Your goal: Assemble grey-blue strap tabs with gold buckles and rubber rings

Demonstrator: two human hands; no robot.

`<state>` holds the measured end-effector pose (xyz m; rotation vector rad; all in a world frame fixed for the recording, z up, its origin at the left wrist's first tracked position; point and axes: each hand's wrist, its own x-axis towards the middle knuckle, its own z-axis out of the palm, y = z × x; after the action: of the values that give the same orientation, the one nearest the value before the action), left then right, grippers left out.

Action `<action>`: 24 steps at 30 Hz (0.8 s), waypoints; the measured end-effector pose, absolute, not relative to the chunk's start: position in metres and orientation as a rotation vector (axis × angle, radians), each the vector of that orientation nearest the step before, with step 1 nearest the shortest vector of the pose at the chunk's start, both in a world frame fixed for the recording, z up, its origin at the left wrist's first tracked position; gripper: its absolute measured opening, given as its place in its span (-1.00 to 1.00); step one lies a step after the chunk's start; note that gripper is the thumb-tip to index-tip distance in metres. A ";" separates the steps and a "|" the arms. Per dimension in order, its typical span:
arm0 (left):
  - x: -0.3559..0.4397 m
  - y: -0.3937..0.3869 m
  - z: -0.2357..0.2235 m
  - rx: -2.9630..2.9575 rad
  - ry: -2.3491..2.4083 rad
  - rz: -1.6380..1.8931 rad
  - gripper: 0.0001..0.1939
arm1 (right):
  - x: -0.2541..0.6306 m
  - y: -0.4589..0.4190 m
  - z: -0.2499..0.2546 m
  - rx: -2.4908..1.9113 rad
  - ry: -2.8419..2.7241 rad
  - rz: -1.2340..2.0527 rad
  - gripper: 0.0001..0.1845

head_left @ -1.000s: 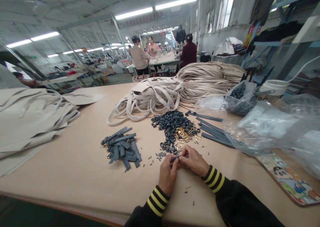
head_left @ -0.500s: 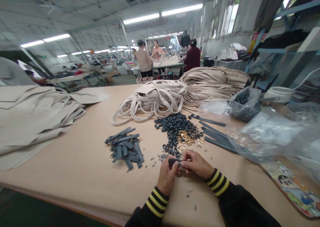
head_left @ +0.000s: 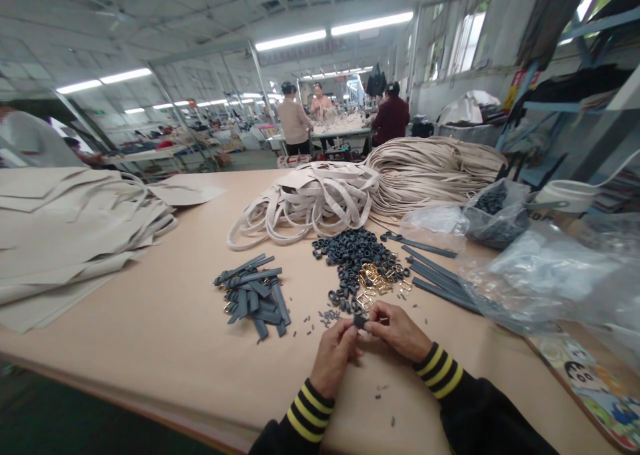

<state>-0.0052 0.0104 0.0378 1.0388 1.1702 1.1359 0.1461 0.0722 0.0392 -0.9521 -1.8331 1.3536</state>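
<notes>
Just in front of the loops pile, my left hand (head_left: 335,353) and my right hand (head_left: 399,330) meet over a short dark grey strap (head_left: 359,321). Both pinch it between thumb and fingers, one at each side; its lower part is hidden by the fingertips. Gold buckles (head_left: 371,279) lie just beyond my fingers, beside a heap of dark grey strap loops (head_left: 349,249). Small dark bits (head_left: 329,317) are scattered near my left fingertips. To the left rests a pile of grey straps (head_left: 255,296), some with gold buckles at their ends.
Long grey strips (head_left: 440,283) lie to the right by clear plastic bags (head_left: 545,261). Beige straps (head_left: 310,198) are heaped at the back, beige sheets (head_left: 75,221) at the left. A patterned board (head_left: 590,381) sits at the right edge. Several people work farther off.
The strap between my fingers has turned, so it now shows as a shorter, upright dark piece. My hands stay close together. The view has shifted slightly.
</notes>
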 end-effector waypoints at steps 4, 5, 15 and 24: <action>-0.010 0.012 0.042 0.707 0.899 1.145 -0.80 | 0.145 0.069 0.045 -0.852 -1.795 1.592 -0.84; -0.010 0.012 0.042 0.671 0.856 1.134 -0.80 | 0.145 0.068 0.046 -0.844 -1.793 1.595 -0.83; -0.009 0.012 0.034 0.609 0.760 0.979 -0.70 | 0.147 0.066 0.049 -0.750 -1.899 1.555 -0.80; -0.021 0.015 0.040 0.615 0.785 1.022 -0.70 | 0.159 0.072 0.052 -0.797 -1.976 1.680 -0.84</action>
<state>-0.0206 0.0153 0.0401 0.6148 0.7848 1.0219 0.1587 0.0718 0.0522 -0.7970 -1.9764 1.6802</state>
